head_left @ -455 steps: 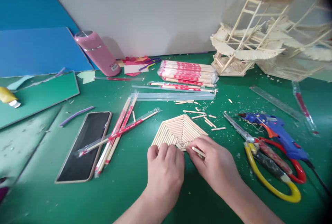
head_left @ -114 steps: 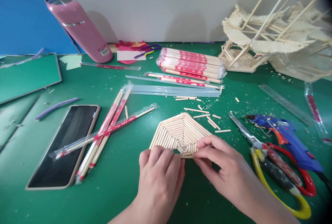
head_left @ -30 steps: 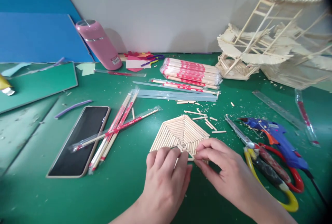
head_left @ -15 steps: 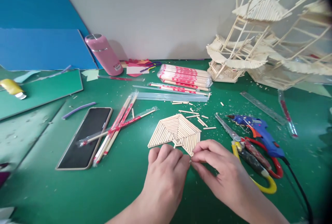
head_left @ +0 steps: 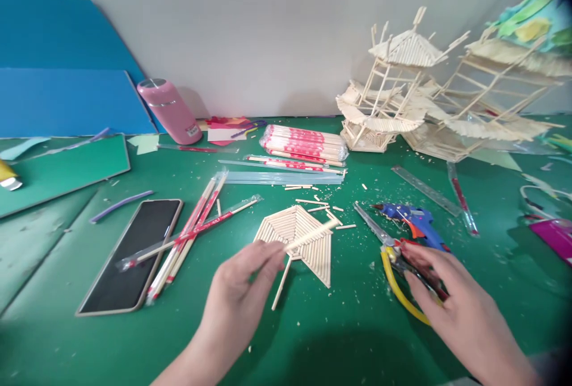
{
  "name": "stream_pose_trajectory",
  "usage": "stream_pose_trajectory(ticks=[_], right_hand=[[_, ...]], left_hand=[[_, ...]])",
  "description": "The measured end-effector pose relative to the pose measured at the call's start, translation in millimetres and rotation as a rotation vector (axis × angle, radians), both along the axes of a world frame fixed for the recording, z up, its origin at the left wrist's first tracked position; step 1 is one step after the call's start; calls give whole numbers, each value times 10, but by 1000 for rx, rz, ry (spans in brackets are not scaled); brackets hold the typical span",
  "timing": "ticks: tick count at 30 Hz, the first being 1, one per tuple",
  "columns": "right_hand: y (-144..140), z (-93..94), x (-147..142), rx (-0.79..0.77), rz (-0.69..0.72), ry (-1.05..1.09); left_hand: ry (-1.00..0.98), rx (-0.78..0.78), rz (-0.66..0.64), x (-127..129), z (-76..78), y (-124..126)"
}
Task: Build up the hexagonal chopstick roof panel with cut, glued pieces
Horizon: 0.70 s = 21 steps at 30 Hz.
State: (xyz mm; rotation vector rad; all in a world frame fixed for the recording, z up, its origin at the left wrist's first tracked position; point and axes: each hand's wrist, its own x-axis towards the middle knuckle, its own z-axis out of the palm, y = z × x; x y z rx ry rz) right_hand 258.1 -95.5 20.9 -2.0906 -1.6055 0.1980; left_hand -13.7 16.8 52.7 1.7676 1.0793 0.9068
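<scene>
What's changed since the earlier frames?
The left hand has left the near edge of the stick panel and now holds a loose stick up over it. The right hand has let go at the panel's edge and moved right to the handles of the scissors; its grip there is unclear. Phone, glue gun and pink bottle are where they were.

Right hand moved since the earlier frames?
Yes, rightward. Judged against the glue gun, the right hand was well left of it, at the edge of the stick panel; now it's at the handles of the scissors.
</scene>
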Motion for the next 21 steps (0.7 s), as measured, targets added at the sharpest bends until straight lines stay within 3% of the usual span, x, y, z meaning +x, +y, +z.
stream_pose_trajectory(ticks=[4, 8, 12, 17, 21], right_hand=[[-166, -274, 220, -106, -32, -173], [-99, -305, 204, -202, -80, -234], [5, -194, 217, -313, -156, -206], [-2, -115, 177, -334, -104, 127], [33, -113, -95, -266, -33, 485]], left_hand=[[-325, -421, 171, -27, 45, 118], [-623, -630, 119, 41, 70, 178], [-757, -769, 38, 124, 62, 193], [-824, -857, -27, 224, -43, 151], [-857, -880, -62, 258, -160, 110]])
